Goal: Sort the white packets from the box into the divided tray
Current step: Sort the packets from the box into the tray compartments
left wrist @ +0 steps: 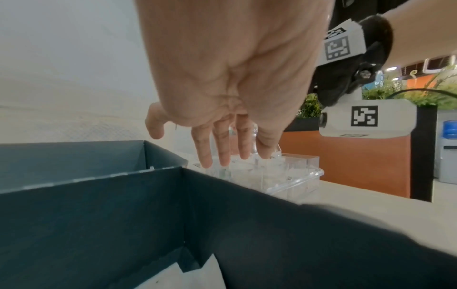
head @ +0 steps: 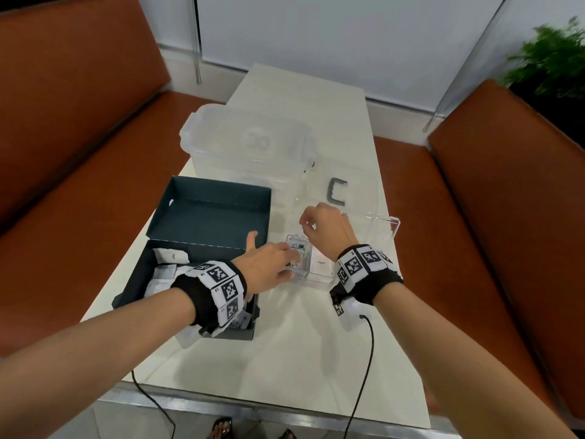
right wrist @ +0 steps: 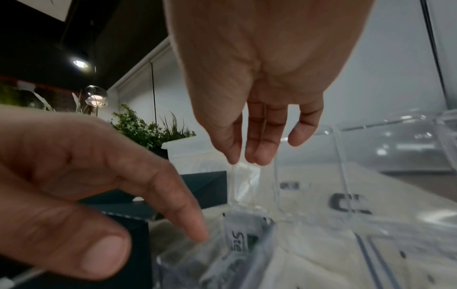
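Where the clear divided plastic tray (head: 323, 282) sits beside the dark teal cardboard box (head: 202, 217): flat white paper packets (head: 321, 264), printed lettering; both hands (head: 269, 264) relaxed, fingers straight, empty.

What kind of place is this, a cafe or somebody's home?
Probably a cafe or restaurant booth: orange padded benches flank a narrow white table, with potted greenery nearby and what looks like a water dispenser in the background.
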Demonstrator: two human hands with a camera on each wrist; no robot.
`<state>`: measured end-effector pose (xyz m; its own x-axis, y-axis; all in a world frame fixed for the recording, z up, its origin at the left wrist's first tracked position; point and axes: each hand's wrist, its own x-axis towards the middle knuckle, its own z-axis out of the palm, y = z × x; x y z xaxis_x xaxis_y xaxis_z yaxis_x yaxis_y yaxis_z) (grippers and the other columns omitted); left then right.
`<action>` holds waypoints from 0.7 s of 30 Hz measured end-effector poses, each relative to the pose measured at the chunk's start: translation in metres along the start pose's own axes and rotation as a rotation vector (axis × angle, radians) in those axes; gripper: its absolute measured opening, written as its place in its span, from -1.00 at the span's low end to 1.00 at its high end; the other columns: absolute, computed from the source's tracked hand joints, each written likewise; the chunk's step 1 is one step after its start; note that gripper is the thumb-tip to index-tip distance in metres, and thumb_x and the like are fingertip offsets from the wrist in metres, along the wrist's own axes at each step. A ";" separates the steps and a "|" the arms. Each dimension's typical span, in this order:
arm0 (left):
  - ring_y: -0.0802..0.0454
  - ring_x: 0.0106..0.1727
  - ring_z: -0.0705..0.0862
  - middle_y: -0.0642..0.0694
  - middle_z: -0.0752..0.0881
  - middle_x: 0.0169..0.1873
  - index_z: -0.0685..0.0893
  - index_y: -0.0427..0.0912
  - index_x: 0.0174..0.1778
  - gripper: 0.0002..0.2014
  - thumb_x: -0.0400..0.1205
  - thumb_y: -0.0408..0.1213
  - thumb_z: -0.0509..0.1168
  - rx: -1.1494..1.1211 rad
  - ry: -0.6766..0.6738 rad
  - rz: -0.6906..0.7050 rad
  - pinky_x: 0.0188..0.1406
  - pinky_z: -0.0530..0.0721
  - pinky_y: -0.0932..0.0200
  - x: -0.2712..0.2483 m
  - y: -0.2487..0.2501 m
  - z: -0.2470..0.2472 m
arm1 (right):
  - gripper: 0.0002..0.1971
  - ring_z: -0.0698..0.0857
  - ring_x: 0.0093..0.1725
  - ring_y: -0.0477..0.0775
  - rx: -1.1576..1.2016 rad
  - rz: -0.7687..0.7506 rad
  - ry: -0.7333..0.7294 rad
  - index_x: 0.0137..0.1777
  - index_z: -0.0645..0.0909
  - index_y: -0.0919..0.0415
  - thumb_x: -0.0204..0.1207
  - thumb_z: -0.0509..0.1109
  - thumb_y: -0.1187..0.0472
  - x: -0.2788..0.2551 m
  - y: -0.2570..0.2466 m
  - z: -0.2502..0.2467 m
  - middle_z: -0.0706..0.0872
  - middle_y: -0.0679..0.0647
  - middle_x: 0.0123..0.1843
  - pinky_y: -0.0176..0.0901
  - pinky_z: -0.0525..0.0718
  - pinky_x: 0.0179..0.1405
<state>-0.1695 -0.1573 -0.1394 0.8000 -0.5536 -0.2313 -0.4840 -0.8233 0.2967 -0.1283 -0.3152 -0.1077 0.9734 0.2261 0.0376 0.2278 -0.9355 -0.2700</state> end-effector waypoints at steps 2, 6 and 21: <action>0.04 0.31 0.59 0.05 0.58 0.23 0.51 0.06 0.43 -0.68 0.75 -0.13 0.14 -0.054 0.033 -0.010 0.53 -0.17 -0.47 -0.006 -0.006 -0.007 | -0.80 0.66 0.04 0.15 0.036 -0.031 0.016 0.08 0.70 0.13 0.59 0.26 0.26 0.001 -0.010 -0.007 0.67 0.10 0.04 0.10 0.58 0.16; 0.07 0.15 0.59 0.08 0.63 0.04 0.59 0.09 0.31 -0.74 0.72 -0.14 0.18 -0.135 0.148 -0.043 0.53 0.09 -0.33 -0.025 -0.033 -0.029 | -0.81 0.68 -0.04 0.10 0.169 -0.106 0.035 0.04 0.73 0.17 0.56 0.30 0.31 0.005 -0.039 -0.016 0.71 0.12 -0.01 -0.06 0.63 0.07; -0.32 0.18 0.58 -0.38 0.38 0.38 0.30 -0.36 0.51 -0.52 0.69 -0.33 0.23 -0.212 0.278 -0.593 0.16 0.61 -0.07 -0.123 -0.138 -0.010 | -0.43 0.64 0.26 0.26 -0.160 -0.362 -0.662 0.44 0.46 0.33 0.50 0.47 0.09 -0.011 -0.183 0.082 0.64 0.27 0.29 0.01 0.63 0.21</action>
<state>-0.1977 0.0260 -0.1425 0.9832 0.0591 -0.1729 0.1211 -0.9193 0.3746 -0.1824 -0.1242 -0.1378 0.6306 0.5938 -0.4997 0.5792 -0.7887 -0.2063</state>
